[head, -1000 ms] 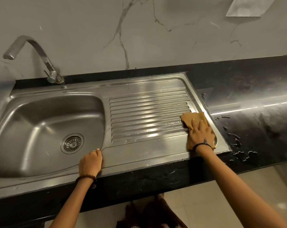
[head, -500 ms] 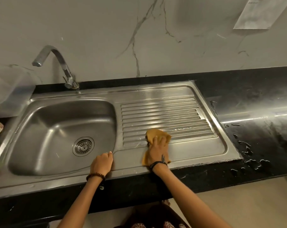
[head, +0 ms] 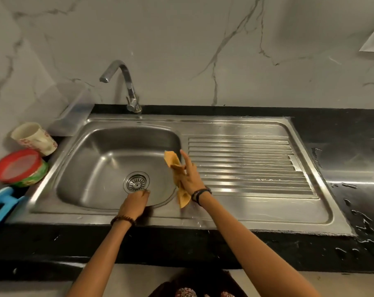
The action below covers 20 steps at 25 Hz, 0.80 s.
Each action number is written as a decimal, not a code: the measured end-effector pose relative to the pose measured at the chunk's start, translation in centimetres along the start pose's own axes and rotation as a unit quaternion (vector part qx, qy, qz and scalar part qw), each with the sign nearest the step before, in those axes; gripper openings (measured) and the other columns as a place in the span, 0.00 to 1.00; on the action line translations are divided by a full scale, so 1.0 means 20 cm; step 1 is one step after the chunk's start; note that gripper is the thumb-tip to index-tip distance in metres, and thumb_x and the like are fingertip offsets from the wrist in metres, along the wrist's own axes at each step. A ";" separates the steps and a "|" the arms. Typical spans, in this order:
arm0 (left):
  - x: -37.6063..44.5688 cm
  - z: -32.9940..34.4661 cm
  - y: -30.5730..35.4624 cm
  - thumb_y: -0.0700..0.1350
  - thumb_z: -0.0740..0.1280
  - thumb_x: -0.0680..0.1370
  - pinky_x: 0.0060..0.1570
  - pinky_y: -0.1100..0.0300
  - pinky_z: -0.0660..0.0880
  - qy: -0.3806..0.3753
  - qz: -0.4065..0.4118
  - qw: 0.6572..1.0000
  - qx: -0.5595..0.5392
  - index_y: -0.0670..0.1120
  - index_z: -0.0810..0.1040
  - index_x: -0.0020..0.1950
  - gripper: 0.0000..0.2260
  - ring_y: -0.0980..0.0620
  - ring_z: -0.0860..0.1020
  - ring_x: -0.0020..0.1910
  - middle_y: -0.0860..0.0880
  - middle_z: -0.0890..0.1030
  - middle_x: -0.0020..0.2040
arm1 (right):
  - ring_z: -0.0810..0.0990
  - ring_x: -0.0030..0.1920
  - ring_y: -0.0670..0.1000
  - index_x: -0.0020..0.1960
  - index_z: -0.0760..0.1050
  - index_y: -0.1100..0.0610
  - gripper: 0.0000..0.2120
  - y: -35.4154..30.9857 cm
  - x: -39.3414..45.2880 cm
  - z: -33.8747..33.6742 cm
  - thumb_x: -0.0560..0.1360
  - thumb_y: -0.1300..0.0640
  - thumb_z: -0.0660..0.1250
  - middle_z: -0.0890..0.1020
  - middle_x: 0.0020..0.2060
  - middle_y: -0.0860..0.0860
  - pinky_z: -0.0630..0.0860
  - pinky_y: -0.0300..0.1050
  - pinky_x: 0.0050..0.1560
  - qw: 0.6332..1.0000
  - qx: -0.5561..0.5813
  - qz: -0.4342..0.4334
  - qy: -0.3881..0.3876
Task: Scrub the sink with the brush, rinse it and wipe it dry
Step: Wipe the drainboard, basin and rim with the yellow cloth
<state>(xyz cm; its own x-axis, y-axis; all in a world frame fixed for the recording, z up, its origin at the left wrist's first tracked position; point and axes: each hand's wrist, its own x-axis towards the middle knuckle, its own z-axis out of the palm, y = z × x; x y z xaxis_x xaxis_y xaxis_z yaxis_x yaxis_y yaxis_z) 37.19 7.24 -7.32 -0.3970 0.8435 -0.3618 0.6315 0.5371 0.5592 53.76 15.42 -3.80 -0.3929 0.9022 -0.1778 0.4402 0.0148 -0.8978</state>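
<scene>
The right hand (head: 189,179) grips a yellow cloth (head: 177,179), lifted over the basin's right rim beside the ribbed drainboard (head: 246,166). The left hand (head: 134,203) curls over the front rim of the steel sink (head: 109,155), near the drain (head: 136,182). A cup (head: 33,138) and a red-lidded tub (head: 19,167) crowd the surface's (head: 342,129) left edge.

No legible text, label or number anywhere.
</scene>
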 end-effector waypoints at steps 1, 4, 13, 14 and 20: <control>0.00 -0.01 -0.01 0.49 0.53 0.82 0.44 0.58 0.68 0.001 -0.002 1.000 -0.007 0.43 0.77 0.49 0.16 0.46 0.75 0.44 0.43 0.78 0.44 | 0.69 0.43 0.51 0.75 0.51 0.46 0.28 0.03 -0.03 -0.02 0.79 0.64 0.54 0.64 0.53 0.54 0.74 0.40 0.43 0.993 -0.109 -0.040 -0.015; 0.00 0.00 -0.04 0.48 0.53 0.82 0.46 0.59 0.69 0.002 0.008 1.000 -0.024 0.49 0.76 0.47 0.13 0.48 0.75 0.44 0.44 0.77 0.44 | 0.70 0.47 0.52 0.72 0.59 0.44 0.23 0.16 -0.14 -0.06 0.77 0.46 0.49 0.64 0.58 0.56 0.73 0.45 0.46 0.937 -0.340 -0.074 -0.026; -0.03 -0.01 -0.05 0.45 0.57 0.81 0.50 0.53 0.74 0.026 0.014 0.999 -0.025 0.45 0.74 0.64 0.14 0.41 0.78 0.49 0.40 0.80 0.54 | 0.72 0.59 0.59 0.74 0.55 0.54 0.33 0.26 -0.13 0.08 0.73 0.54 0.66 0.61 0.67 0.58 0.73 0.50 0.61 0.925 -0.364 -0.049 -0.097; -0.02 -0.01 -0.06 0.45 0.57 0.81 0.49 0.55 0.74 0.030 0.013 0.999 -0.025 0.46 0.74 0.64 0.13 0.44 0.78 0.48 0.41 0.80 0.54 | 0.74 0.56 0.59 0.72 0.59 0.55 0.30 0.26 -0.07 0.11 0.73 0.56 0.66 0.65 0.64 0.58 0.75 0.50 0.59 0.932 -0.347 -0.049 -0.097; 0.01 -0.16 -0.08 0.45 0.59 0.80 0.58 0.53 0.73 0.085 0.015 0.996 -0.015 0.45 0.73 0.65 0.14 0.45 0.76 0.59 0.43 0.78 0.61 | 0.82 0.50 0.51 0.44 0.73 0.54 0.08 -0.16 0.24 0.18 0.69 0.59 0.72 0.84 0.51 0.51 0.79 0.40 0.42 0.990 -0.125 0.020 -0.066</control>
<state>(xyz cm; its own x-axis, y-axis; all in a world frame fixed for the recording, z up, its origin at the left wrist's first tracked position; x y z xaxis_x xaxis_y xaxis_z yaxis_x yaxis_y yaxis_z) 33.97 6.69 -5.86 -0.4865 0.8468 -0.2149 0.6252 0.5093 0.5914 47.57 18.19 -3.23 -0.4660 0.8402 -0.2775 0.6377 0.1014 -0.7636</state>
